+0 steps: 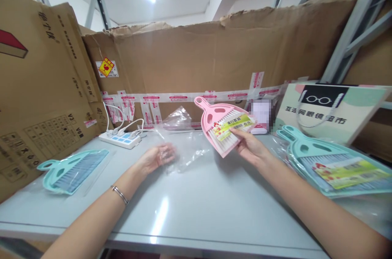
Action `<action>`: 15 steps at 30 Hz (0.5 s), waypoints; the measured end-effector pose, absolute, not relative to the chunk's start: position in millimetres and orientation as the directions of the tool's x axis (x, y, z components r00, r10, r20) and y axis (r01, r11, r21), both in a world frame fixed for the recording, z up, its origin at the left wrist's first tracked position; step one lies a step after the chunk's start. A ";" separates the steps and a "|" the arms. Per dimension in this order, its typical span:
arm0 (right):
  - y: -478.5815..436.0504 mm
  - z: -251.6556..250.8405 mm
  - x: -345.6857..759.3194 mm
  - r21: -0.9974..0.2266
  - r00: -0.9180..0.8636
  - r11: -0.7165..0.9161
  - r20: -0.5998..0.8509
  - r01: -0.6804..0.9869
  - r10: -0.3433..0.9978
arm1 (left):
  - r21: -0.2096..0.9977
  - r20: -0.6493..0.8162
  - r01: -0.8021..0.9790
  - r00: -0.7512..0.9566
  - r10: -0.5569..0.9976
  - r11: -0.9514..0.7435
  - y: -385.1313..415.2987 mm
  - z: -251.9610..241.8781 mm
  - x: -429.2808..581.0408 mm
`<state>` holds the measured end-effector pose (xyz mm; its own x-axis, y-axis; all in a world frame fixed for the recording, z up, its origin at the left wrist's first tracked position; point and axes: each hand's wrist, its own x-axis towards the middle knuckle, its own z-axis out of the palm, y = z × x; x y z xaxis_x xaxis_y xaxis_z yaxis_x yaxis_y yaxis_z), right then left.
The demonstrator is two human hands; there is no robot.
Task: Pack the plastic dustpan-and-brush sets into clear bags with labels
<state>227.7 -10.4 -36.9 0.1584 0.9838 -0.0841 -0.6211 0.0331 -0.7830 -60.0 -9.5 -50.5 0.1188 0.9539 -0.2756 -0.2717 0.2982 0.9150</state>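
My right hand (250, 146) grips a pink dustpan and brush set (221, 122) by its lower edge and holds it tilted above the table, its handle pointing up and left. A yellow-green label crosses the white bristles. My left hand (157, 157) rests low over the grey table (196, 210), its fingers closed on a clear plastic bag (180, 144) that spreads toward the pink set. A bracelet sits on my left wrist.
A teal dustpan set (72, 170) lies at the left. A stack of bagged teal sets (333, 165) lies at the right, below a printed paper bag (330, 110). A white power strip (121, 138) with cables sits at the back left. Cardboard walls (214, 55) surround the table.
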 end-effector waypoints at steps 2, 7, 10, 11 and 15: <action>-11.4 -36.9 226.2 -0.784 0.157 0.021 -0.098 -0.620 0.983 | 0.925 -0.321 -0.210 0.006 0.947 0.315 -4.6 -56.4 -62.3; -13.0 -36.7 223.5 -0.780 0.161 0.021 -0.103 -0.626 0.982 | 0.907 0.379 0.291 -0.257 0.889 -0.303 6.8 -62.4 -77.3; -13.0 -36.1 223.4 -0.779 0.151 0.018 -0.099 -0.626 0.984 | 0.461 0.622 0.604 0.302 0.722 -0.650 10.4 -64.2 -67.7; -12.8 -36.0 223.7 -0.778 0.152 0.019 -0.099 -0.629 0.983 | 0.343 0.556 0.616 0.475 0.682 -0.709 12.0 -64.4 -58.4; -10.9 -36.2 226.2 -0.768 0.180 0.041 -0.097 -0.640 0.979 | 0.027 0.278 0.540 0.804 0.525 -0.841 25.2 -60.8 -1.0</action>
